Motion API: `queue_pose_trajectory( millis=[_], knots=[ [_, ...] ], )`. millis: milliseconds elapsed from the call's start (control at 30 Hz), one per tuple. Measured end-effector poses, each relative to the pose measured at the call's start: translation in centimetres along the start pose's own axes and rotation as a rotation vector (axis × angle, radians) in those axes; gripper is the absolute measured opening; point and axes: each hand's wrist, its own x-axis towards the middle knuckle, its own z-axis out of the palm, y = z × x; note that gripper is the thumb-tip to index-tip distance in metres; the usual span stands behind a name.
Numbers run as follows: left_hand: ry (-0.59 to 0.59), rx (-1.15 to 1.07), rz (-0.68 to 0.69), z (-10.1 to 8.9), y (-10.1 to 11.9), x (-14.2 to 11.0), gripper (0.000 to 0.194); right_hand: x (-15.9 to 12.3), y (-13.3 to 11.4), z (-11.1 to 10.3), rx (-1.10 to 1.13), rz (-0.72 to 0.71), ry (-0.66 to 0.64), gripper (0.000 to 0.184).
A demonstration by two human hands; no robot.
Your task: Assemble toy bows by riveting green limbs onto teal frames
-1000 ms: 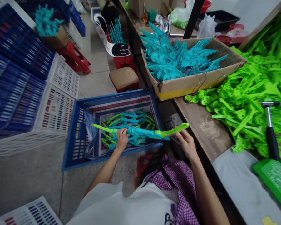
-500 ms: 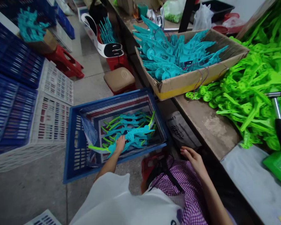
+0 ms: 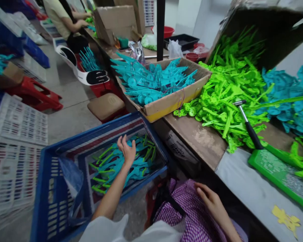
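Note:
My left hand (image 3: 126, 149) hovers open over the blue crate (image 3: 50, 188) on the floor, palm up, holding nothing. Beneath it lie several joined teal-and-green plastic parts (image 3: 111, 164) in the crate. My right hand (image 3: 210, 200) rests on my checked lap with fingers loosely spread and empty. On the bench to the right stand a cardboard box of teal parts (image 3: 154, 82) and a heap of green parts (image 3: 224, 90).
A hammer (image 3: 247, 124) lies against the green heap, beside a green tray (image 3: 275, 171). More teal parts (image 3: 290, 97) pile at far right. White crates (image 3: 12, 151), red stools (image 3: 32, 95) and a padded stool (image 3: 106, 106) stand on the floor. Another person (image 3: 63, 20) works at the bench's far end.
The teal-and-green assembly went from both hands into the crate. My left hand has let go and lifted open; my right hand dropped to my lap. The view swung right and up.

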Motion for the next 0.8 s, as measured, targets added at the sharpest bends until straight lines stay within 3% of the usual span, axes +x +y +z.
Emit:
queue_pose_trajectory(
  millis=[67, 100, 167, 233, 300, 400, 467, 600, 700, 800],
  knots=[
    [0.141, -0.149, 0.249, -2.3, 7.0, 3.5, 0.045, -1.6, -1.8, -1.0, -0.008, -0.049, -0.044, 0.048],
    [0.149, -0.182, 0.379, -3.4, 10.5, 5.5, 0.04, -1.9, -2.9, -1.3, -0.012, -0.09, -0.077, 0.045],
    [0.03, -0.153, 0.621, -5.0, 16.9, 9.7, 0.033, -1.7, -4.6, -1.9, -0.018, -0.175, -0.119, 0.041],
    [-0.092, -0.051, 0.703, -5.4, 21.8, 13.8, 0.033, -1.0, -5.1, -2.5, -0.035, -0.233, -0.078, 0.04],
    [-0.225, 0.072, 0.648, -5.0, 25.0, 17.4, 0.031, -0.8, -4.0, -3.3, -0.045, -0.242, -0.006, 0.04],
    [-0.478, 0.209, 0.497, -4.1, 26.7, 20.8, 0.033, -1.7, -0.6, -5.1, 0.005, -0.167, 0.043, 0.041],
    [-0.506, 0.172, 0.513, -3.9, 26.7, 21.7, 0.037, -2.6, 1.5, -6.1, 0.041, -0.108, 0.106, 0.044],
    [-0.317, 0.167, 0.661, -4.8, 26.2, 22.0, 0.035, -3.4, 2.6, -7.0, 0.044, -0.108, 0.193, 0.043],
    [-0.183, 0.206, 0.605, -6.2, 26.3, 22.2, 0.031, -3.5, 1.6, -6.9, 0.016, -0.183, 0.16, 0.039],
    [-0.023, 0.021, 0.519, -7.1, 27.0, 21.5, 0.031, -3.8, 1.0, -6.7, 0.007, -0.242, 0.144, 0.036]
  ],
)
